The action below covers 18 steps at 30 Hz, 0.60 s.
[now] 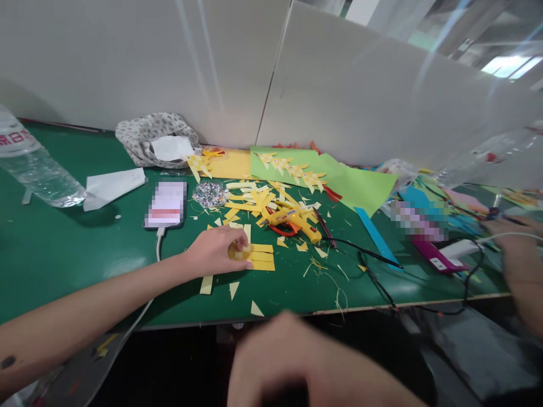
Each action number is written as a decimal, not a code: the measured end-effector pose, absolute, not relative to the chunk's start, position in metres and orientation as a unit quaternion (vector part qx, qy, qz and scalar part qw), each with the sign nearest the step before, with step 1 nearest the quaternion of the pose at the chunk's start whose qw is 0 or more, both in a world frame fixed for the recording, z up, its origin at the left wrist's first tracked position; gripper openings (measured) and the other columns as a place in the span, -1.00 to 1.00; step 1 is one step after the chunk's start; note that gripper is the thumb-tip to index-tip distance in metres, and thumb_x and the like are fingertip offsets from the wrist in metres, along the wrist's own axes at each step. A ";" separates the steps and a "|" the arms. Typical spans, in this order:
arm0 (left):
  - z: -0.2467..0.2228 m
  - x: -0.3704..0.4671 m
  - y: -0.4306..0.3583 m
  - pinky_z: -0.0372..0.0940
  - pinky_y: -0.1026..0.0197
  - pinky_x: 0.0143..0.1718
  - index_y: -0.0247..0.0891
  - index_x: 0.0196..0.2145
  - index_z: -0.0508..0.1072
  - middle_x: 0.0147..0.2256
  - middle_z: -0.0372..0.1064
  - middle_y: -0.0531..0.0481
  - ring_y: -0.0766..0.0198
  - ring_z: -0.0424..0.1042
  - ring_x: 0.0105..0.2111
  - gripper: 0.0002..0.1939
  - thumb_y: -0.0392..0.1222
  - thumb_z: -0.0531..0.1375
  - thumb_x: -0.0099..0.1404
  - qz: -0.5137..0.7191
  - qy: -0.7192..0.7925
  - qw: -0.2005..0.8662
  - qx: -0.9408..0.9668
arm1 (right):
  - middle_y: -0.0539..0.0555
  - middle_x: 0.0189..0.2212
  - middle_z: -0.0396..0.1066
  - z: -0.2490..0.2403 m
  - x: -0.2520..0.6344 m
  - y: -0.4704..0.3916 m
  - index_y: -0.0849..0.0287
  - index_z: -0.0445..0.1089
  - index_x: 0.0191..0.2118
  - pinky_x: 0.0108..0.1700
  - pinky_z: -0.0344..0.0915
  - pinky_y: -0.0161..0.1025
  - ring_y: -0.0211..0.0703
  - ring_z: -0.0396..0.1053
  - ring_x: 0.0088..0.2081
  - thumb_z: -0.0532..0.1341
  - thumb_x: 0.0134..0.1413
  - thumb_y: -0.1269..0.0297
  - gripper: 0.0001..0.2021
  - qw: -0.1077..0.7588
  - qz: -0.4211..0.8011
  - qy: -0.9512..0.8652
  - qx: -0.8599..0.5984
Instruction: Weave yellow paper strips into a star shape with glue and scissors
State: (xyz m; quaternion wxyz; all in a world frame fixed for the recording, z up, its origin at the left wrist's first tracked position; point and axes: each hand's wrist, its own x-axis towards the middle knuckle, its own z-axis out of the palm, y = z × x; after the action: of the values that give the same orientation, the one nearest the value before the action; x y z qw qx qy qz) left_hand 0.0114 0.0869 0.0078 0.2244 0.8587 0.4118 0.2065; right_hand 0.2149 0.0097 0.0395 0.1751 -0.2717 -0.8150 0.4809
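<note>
My left hand (221,249) rests on the green table with its fingers curled and its thumb down on interlaced yellow paper strips (263,257). Pale strips cross the yellow ones, and part of the weave is hidden under the hand. My right hand (288,356) is near the camera, below the table's front edge. Motion smears it and its fingers cannot be made out. A yellow hot glue gun (292,219) lies just beyond the weave, beside red-handled scissors (285,229). Under and around these tools are loose yellow paper strips (250,203) and cut scraps.
A charging phone (166,204) and a plastic bottle (38,164) are on the left. Woven yellow paper pieces (292,168) lie on green paper (356,181) near the partition. A black cord (360,247) runs right, where another person's arm (521,265) reaches in.
</note>
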 end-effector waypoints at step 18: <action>0.011 -0.002 0.103 0.22 0.10 -0.20 -0.20 -0.23 0.28 -0.20 0.32 -0.06 0.11 0.27 -0.13 -0.75 -0.06 0.10 0.14 0.265 0.482 0.172 0.817 | -0.01 -0.42 0.33 0.034 0.212 0.070 0.14 0.28 -0.49 -0.43 0.08 -0.31 -0.22 0.29 -0.39 0.28 -0.20 0.11 -0.76 0.098 0.158 -0.782 -0.595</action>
State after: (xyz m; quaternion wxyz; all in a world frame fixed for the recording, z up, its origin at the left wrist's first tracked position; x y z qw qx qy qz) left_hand -0.0021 0.1032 0.0109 0.1715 0.8175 0.4820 0.2647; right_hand 0.2118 0.0696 0.0336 0.0982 -0.5951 -0.7818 0.1579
